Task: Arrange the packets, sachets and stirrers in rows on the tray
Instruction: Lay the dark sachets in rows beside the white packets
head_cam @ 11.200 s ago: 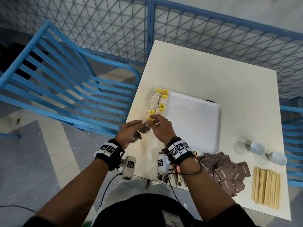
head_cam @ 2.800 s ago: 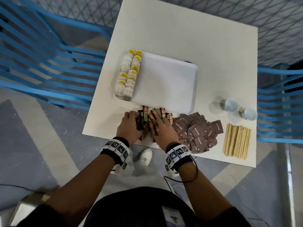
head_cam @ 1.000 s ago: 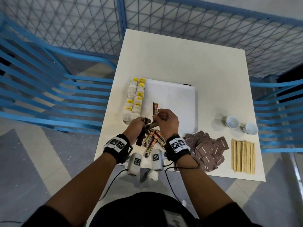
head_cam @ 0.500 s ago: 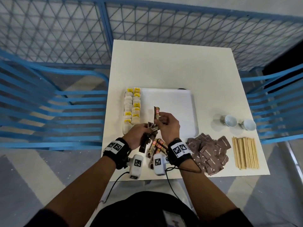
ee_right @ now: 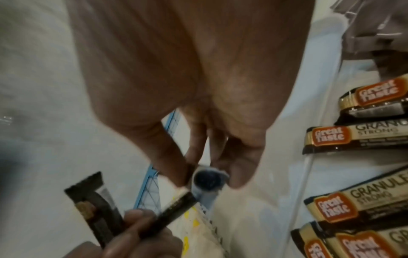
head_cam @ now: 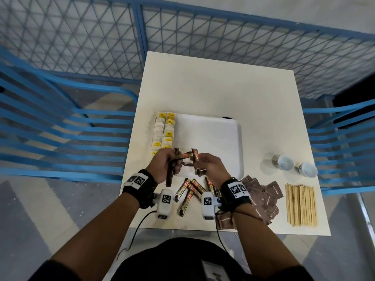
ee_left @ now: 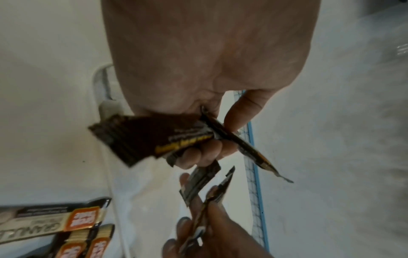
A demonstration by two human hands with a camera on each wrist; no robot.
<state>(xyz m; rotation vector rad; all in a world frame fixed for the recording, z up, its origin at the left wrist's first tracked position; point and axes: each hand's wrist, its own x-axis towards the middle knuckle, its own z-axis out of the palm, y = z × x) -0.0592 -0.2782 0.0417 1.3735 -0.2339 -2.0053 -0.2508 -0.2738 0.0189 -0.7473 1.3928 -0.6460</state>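
Note:
A white tray point(head_cam: 213, 138) lies mid-table, with two rows of yellow-tagged tea bags point(head_cam: 164, 130) along its left side. Over the tray's near-left corner, my left hand point(head_cam: 174, 161) grips a small bundle of brown coffee sticks point(ee_left: 154, 137). Close beside it, my right hand point(head_cam: 197, 163) pinches a single coffee stick point(head_cam: 195, 156) upright; that stick point(ee_right: 207, 179) shows end-on in the right wrist view. Several loose coffee sticks point(head_cam: 190, 189) lie on the table between my wrists. At the right lie a pile of brown sachets point(head_cam: 263, 197) and a stack of wooden stirrers point(head_cam: 301, 204).
Two small white cups point(head_cam: 285, 162) stand right of the tray. Blue slatted chairs point(head_cam: 60, 138) flank the table and a blue mesh fence point(head_cam: 203, 37) runs behind it. The table's near edge is just below my wrists.
Since 2.8 s ago both hands lifted off the loose sticks on the table, each holding sticks. Over the last second they stayed over the tray's near-left corner, close together.

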